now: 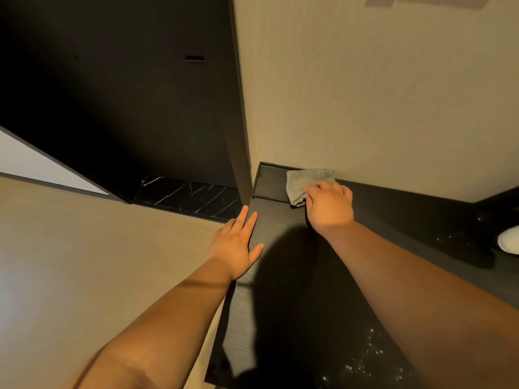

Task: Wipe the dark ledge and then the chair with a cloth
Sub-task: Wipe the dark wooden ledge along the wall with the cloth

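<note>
- Head view, looking down along a dark ledge (269,220) that runs beside a beige wall (365,94) into a corner.
- The right hand (330,204) is at the far end of the ledge. Its fingers are curled down over a crumpled grey cloth (309,182) and press it against the surface.
- The cloth lies at the foot of the wall. Part of it rests on a shallow black tray (266,181) in the corner.
- The left hand (236,245) holds nothing. Its fingers are straight and spread, and it rests on the near left edge of the ledge.
- Pale specks (365,352) dot the ledge nearer the camera, beneath the right forearm. A white object (509,240) is cut off by the right edge of the frame.
- On the left are a dark panel (112,80), a strip of black marble (191,195) and beige floor (84,248).
- Progress, as a judgement: the ledge wipe looks under way at the corner, and the speckled stretch probably still needs doing. No chair is in sight, so that part seems not yet begun.
</note>
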Action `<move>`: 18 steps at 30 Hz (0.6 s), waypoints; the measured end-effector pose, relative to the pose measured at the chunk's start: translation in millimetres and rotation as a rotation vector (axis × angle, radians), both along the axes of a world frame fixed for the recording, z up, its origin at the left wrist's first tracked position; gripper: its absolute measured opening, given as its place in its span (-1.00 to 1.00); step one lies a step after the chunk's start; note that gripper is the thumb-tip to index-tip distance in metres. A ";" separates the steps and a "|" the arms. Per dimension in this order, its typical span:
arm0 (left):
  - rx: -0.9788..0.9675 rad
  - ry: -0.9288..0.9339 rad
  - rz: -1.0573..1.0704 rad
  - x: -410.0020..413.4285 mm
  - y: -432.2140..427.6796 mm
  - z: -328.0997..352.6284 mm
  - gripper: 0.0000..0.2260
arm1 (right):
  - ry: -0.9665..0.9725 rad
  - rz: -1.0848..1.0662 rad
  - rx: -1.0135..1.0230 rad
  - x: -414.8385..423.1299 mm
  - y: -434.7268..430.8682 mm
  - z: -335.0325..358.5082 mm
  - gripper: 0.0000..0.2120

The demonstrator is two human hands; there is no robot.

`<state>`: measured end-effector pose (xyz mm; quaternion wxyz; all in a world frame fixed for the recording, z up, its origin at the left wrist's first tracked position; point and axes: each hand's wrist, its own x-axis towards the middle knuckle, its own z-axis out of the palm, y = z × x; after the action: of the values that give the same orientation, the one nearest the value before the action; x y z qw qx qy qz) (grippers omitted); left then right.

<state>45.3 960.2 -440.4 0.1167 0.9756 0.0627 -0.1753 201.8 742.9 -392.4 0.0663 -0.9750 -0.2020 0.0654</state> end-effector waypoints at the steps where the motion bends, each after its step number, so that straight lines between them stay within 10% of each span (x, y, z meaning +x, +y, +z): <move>1: 0.007 0.011 0.003 0.2 -1.4 2.4 -0.26 | -0.050 0.000 0.024 -1.0 -2.4 5.7 -0.69; 18: 0.059 0.067 -0.032 -49.3 -26.9 16.6 -0.38 | 0.109 0.345 -0.034 -110.9 -63.8 -8.9 -0.61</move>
<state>-4.0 933.4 -423.8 0.0828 0.9730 0.0560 -0.2079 90.8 679.0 -401.3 0.0483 -0.9218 -0.3613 0.1320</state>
